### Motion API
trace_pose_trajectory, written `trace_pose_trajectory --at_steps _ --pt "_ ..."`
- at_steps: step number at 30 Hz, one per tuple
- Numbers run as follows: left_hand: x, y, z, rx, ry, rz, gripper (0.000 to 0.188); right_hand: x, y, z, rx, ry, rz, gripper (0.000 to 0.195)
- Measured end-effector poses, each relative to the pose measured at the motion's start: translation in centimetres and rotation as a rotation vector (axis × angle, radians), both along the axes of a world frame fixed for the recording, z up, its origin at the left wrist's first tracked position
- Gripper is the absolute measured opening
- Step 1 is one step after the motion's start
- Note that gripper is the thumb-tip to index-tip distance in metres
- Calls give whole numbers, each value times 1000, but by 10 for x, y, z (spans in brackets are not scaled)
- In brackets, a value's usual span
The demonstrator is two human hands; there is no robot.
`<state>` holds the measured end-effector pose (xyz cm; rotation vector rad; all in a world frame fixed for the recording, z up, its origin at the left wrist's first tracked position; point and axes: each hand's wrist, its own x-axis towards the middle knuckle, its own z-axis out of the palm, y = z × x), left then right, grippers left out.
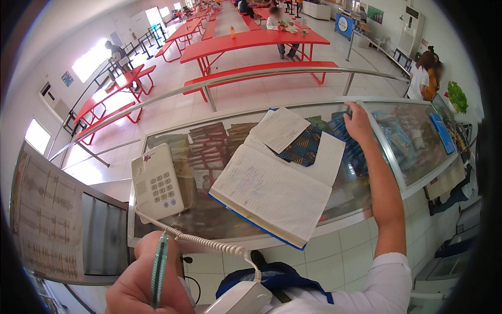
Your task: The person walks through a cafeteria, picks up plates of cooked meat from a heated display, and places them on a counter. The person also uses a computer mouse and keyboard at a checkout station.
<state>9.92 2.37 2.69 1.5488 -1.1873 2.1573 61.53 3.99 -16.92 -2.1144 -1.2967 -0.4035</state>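
My left hand point(145, 278), close to the camera at the lower left, holds a green translucent pen point(159, 267) pointing upward. A white telephone handset point(245, 296) is at the bottom edge, near my chest; what supports it is hidden. Its coiled cord point(204, 240) runs to the white push-button telephone point(159, 184) on the glass display counter point(157, 227). Right of the phone lies an open ruled notebook point(274, 184) with handwriting. On it rest a loose paper slip point(280, 127) and a dark patterned piece point(302, 145). My right hand point(357, 121) rests, holding nothing, by the counter's far edge.
Packaged goods point(208, 145) show through the glass. A blue flat case point(442, 133) lies at the right. A metal railing point(235, 80) runs beyond the counter, before red tables point(255, 43) and seated people. A framed panel point(47, 212) stands at the left.
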Motion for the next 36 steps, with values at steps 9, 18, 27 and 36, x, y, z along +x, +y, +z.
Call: trace_pose_trajectory --at_steps 9,18,27,36 --pt "8 -31 8 -397 13 347 34 -2 -7 0 -11 14 2 38" --pt "-39 -47 16 -268 172 403 35 17 -6 -16 8 2 31 38" --pt "-128 -74 6 47 44 353 26 28 -2 -10 -2 -27 35 39" --pt "-212 -114 17 -486 303 766 23 20 -7 16 40 -187 78 39"
